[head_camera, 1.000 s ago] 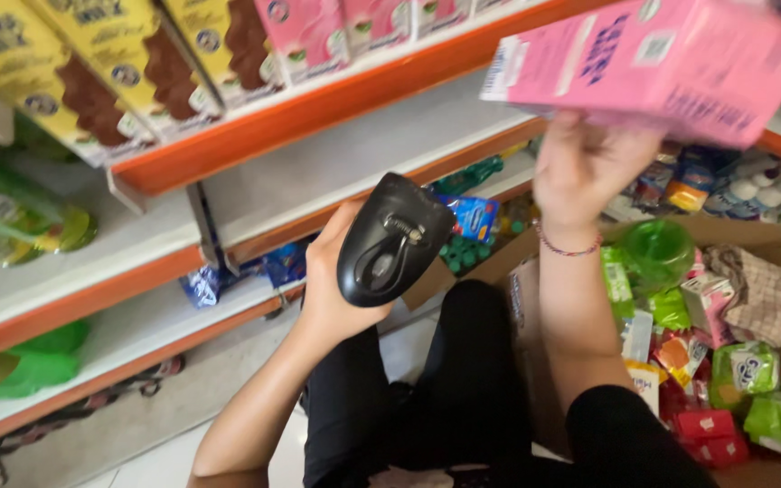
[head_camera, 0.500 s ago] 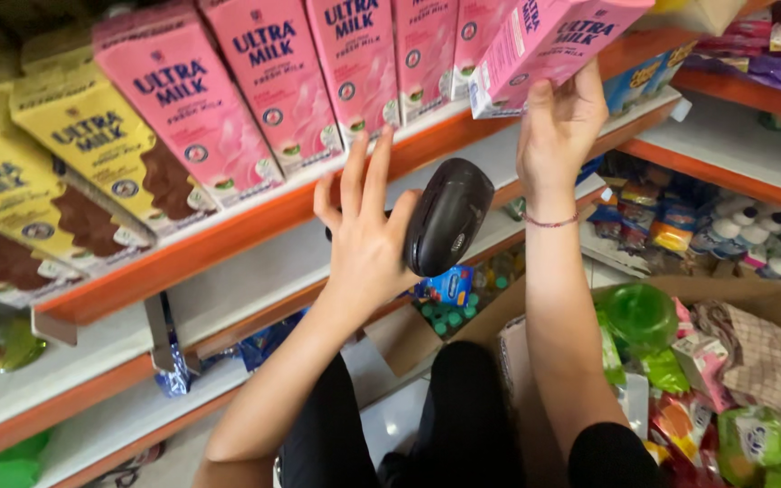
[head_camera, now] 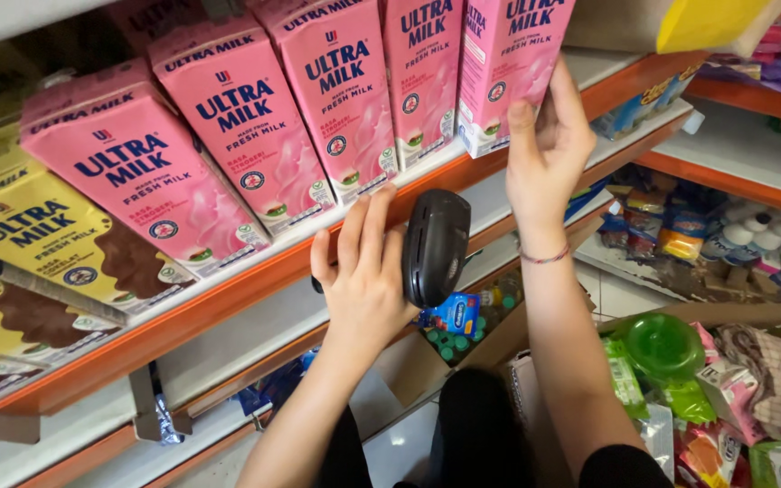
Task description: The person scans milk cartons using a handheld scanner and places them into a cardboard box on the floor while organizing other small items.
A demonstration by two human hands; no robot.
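**Pink carton held at the shelf edge, scanner in the other hand**

The orange-edged shelf (head_camera: pixel 228 298) runs slantwise across the view and serves as the landmark. On it stands a row of pink milk cartons (head_camera: pixel 228 136), side by side and leaning toward the camera; left of them on the same shelf sit yellow cartons (head_camera: pixel 38 244). Below the shelf, at lower right, an open cardboard box (head_camera: pixel 734 316) holds mixed snack packets and a green lid (head_camera: pixel 663 343).

At the right end of the row, the end pink carton (head_camera: pixel 508 63) rests with its lower edge at the shelf's front lip. The right hand (head_camera: pixel 549 154) grips it from below, thumb on the front face, fingers curled round the side.

Just beneath the shelf edge, the left hand (head_camera: pixel 363 280) carries a black handheld scanner (head_camera: pixel 436 244) against its palm and thumb, with its fingers stretched straight up, fingertips reaching the lip.
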